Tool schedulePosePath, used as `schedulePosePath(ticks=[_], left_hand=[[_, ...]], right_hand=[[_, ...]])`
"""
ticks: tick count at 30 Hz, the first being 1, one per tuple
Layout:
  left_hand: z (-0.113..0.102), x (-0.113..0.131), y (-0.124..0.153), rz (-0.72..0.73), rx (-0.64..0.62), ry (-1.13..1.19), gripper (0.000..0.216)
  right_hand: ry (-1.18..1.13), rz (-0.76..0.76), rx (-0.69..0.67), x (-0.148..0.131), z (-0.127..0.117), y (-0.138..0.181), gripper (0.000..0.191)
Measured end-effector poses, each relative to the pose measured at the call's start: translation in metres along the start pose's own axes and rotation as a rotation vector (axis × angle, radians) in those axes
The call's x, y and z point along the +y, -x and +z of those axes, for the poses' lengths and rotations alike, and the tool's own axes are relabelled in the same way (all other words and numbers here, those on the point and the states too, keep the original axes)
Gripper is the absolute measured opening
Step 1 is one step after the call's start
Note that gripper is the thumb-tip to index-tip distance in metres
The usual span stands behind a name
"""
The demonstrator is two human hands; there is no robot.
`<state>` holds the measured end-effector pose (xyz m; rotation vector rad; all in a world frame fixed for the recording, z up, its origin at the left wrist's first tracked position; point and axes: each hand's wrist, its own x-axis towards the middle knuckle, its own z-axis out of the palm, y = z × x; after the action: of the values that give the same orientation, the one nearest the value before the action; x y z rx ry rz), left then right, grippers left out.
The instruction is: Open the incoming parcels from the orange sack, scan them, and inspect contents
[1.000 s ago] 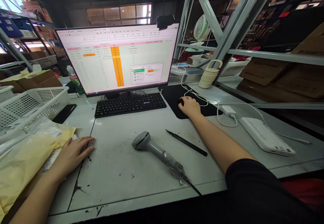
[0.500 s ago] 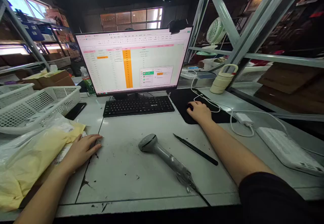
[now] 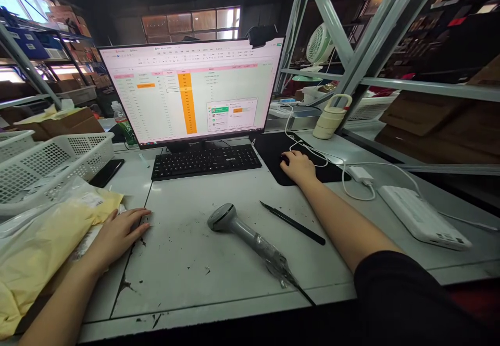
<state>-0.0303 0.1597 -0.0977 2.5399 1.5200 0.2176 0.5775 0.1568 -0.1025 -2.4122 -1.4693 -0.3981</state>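
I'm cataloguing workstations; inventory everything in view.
Desk: 1, grey, foreground
Monitor: 1, black, back
Webcam: 1, black, atop monitor
Keyboard: 1, black, below monitor
Mouse pad: 1, black, beside keyboard
Mouse: 1, dark, on pad
Scanner: 1, grey, centre
Slim tool: 1, black, beside scanner
Flat device: 1, white, right
Cabled block: 1, white, right
Cup: 1, cream, back right
Fan: 1, green, back right
Frame: 1, grey, right
Baskets: 2+, white, left
Apparent phone: 1, black, near baskets
Package: 1, yellow, left front
Bottle: 1, green, left
Boxes: several, brown, both sides
Left hand: 1, bare, beside package
Right hand: 1, bare, on mouse
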Motion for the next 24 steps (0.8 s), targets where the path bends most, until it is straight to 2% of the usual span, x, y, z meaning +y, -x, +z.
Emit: schedulePosePath(ticks=[16,24], left_hand=[[-0.0049,0.0067,0.0019,-0.01,-0.004,0.017,0.055],[-0.0023,0.0055,0.0018,0.007,0.017,-0.003,0.049]], right_hand=[[-0.005,0.003,-0.005,-0.0009,-0.0002,-0.0001,0.049],[-0.007,0.0,-0.016,-0.0033,-0.0053,0.0009,0.049]])
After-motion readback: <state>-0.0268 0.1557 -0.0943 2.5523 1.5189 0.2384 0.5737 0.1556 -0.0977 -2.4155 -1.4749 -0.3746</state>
